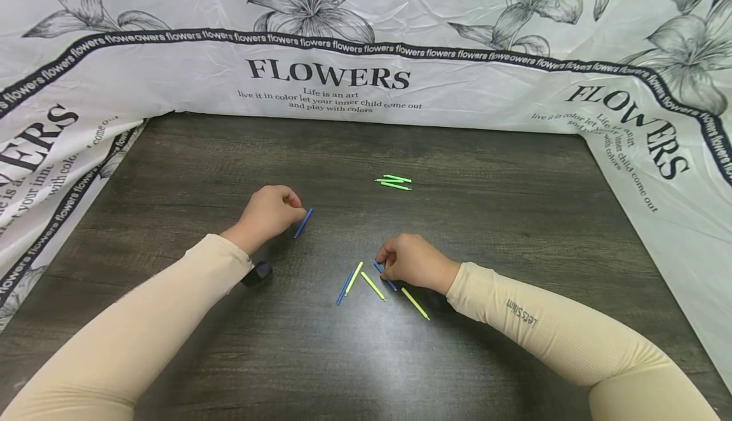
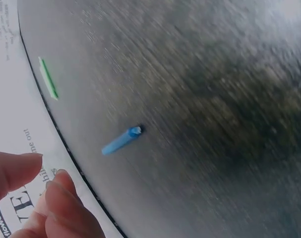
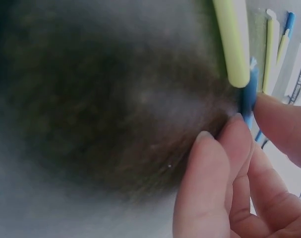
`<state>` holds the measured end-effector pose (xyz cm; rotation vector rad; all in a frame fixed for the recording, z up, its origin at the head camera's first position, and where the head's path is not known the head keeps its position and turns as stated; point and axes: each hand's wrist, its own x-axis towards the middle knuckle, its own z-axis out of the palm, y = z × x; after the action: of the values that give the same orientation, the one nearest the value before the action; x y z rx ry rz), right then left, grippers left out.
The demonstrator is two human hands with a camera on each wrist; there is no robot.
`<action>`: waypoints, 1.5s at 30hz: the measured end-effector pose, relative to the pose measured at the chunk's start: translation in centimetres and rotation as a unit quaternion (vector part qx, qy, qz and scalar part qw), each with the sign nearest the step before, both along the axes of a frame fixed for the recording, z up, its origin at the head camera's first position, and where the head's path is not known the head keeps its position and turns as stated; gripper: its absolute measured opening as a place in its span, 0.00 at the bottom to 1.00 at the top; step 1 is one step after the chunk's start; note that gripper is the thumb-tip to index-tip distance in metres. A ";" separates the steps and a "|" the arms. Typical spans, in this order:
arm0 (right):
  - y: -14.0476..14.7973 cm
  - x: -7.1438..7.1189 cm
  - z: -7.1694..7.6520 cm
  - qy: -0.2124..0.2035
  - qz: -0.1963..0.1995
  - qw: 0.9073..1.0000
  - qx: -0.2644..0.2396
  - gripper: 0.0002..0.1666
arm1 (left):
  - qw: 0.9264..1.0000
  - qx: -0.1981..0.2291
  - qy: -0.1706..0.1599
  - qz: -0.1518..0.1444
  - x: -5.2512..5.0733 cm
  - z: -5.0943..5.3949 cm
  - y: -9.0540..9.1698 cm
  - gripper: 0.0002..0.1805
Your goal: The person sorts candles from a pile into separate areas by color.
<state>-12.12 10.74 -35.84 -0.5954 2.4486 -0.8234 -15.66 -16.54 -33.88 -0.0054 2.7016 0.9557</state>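
Observation:
My left hand hovers by a thin blue candle lying on the dark table. In the left wrist view that blue candle lies apart from the fingertips, and a gap shows between thumb and forefinger. Between thumb and fingers, my right hand pinches another blue candle, low over the table. One yellow candle lies just below this hand, and a second yellow candle lies to its left. Farther left, a third yellow candle lies against a blue candle.
Three green candles lie close together toward the back of the table. White cloth with printed flowers and lettering borders the table at the back and both sides. A dark object shows under the left wrist.

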 end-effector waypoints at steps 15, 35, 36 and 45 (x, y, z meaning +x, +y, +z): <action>0.0 0.0 0.0 0.003 0.000 1.000 -0.004 0.13 | 0.997 0.071 0.003 -0.017 2.1 0.2 1.8 0.12; 0.0 0.0 -0.1 0.005 -0.004 1.000 0.000 0.13 | 0.989 0.128 -0.047 -0.058 5.6 -1.5 4.4 0.06; 0.0 0.0 -0.1 0.004 -0.004 1.000 0.000 0.13 | 0.989 0.128 -0.049 -0.059 5.7 -1.6 4.5 0.06; 0.1 -0.2 -0.2 0.003 -0.002 1.000 -0.002 0.13 | 0.991 0.112 -0.042 -0.065 6.6 -2.1 5.2 0.05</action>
<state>-12.30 10.81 -36.02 -0.5942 2.4546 -0.8297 -9.07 -11.36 -36.02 0.1689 2.4695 1.1845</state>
